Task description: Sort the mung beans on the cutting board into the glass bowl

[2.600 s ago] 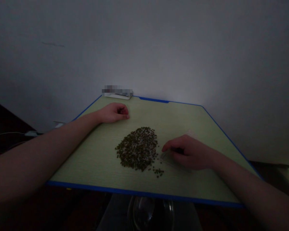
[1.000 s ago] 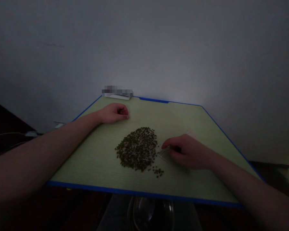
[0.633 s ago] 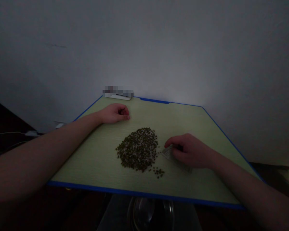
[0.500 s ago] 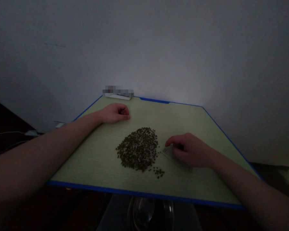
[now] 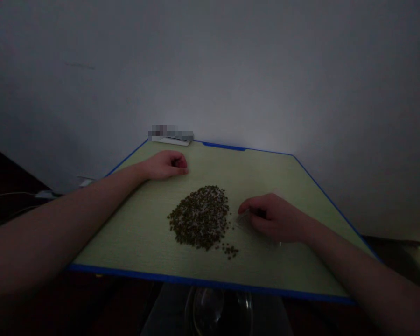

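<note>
A pile of small green beans mixed with white grains like rice lies on the pale table. A few loose beans are scattered at its lower right edge. Beyond the pile, on the left, my left hand rests on the tabletop with its fingers loosely curled and nothing visible in them. To the right of the pile, my right hand pinches a thin, see-through sheet like clear plastic. Most of that sheet is hidden under the hand, and its full shape is unclear.
A white object, partly blurred out, sits at the table's far left corner against the grey wall. Below the near blue edge, a clear round glass container rests at my lap. Cables run at the left.
The thin sheet under my right hand looks fainter and slightly shifted, and the fingertips have moved very slightly. My left hand and the pile stay as they were.
</note>
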Tool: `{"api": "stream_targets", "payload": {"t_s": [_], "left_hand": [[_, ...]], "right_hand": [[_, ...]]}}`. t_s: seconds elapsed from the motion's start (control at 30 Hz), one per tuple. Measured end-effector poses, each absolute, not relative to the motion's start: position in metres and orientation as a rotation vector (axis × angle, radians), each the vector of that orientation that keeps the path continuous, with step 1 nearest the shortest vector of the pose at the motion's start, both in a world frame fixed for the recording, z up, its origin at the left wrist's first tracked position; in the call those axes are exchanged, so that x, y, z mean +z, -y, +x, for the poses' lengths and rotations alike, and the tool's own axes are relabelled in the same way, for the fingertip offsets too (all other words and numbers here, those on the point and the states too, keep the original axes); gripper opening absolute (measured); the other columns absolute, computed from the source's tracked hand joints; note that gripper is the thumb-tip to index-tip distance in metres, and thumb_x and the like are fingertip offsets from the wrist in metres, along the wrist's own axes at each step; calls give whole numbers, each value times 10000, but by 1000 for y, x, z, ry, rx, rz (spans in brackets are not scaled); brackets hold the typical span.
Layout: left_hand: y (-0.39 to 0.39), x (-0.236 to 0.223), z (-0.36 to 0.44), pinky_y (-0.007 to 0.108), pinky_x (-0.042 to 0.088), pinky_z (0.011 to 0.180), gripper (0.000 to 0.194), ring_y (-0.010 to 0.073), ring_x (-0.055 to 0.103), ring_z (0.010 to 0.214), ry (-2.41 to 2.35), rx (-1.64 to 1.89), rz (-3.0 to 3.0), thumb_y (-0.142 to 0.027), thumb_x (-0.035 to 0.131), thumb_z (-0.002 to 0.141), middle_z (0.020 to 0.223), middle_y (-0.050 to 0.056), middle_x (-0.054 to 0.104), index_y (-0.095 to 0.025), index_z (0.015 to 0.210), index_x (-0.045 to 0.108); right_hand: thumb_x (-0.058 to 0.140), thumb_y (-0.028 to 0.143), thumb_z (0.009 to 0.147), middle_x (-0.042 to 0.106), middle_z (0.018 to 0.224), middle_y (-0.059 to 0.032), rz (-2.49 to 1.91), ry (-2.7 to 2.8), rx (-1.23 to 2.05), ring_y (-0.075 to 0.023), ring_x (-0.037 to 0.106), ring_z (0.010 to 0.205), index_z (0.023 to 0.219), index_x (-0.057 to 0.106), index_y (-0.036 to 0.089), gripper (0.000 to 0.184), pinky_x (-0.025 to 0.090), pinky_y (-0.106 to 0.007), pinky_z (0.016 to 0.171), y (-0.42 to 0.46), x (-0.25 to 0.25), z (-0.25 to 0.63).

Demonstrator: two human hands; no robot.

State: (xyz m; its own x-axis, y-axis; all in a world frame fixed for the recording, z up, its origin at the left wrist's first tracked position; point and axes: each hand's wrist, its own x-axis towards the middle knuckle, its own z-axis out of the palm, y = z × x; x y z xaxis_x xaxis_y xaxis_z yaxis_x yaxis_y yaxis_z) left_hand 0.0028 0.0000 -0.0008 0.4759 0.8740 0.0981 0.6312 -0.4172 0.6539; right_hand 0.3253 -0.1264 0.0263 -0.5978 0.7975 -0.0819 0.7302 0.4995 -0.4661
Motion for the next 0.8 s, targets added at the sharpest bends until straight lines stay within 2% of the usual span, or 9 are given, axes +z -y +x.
{"api": "stream_targets", "payload": {"t_s": [0.3, 0.67, 0.8], "left_hand": [[1, 0, 3, 208, 344, 490, 280, 84, 446, 533, -1250, 574, 2163, -409, 644, 686, 605, -24, 529, -150, 767, 578], [0, -1, 3, 213, 337, 493, 275, 82, 436, 526, -1240, 585, 2162, -401, 653, 679, 588, -29, 518, -149, 757, 576], [1, 1, 4, 215, 341, 494, 275, 84, 441, 526, -1248, 584, 2144, -398, 651, 677, 595, -26, 526, -148, 761, 573]], "right_hand": [[479, 127, 735, 554, 575, 33, -1222, 2628, 756, -87, 440, 491, 993, 681, 180, 332, 311, -219, 499, 131, 26, 320], [488, 125, 701, 533, 524, 43, -1386, 2559, 629, -80, 428, 458, 941, 691, 183, 320, 302, -224, 494, 131, 25, 322], [481, 140, 727, 545, 536, 38, -1368, 2550, 626, -86, 444, 472, 951, 691, 183, 310, 309, -228, 500, 130, 24, 320]]}}
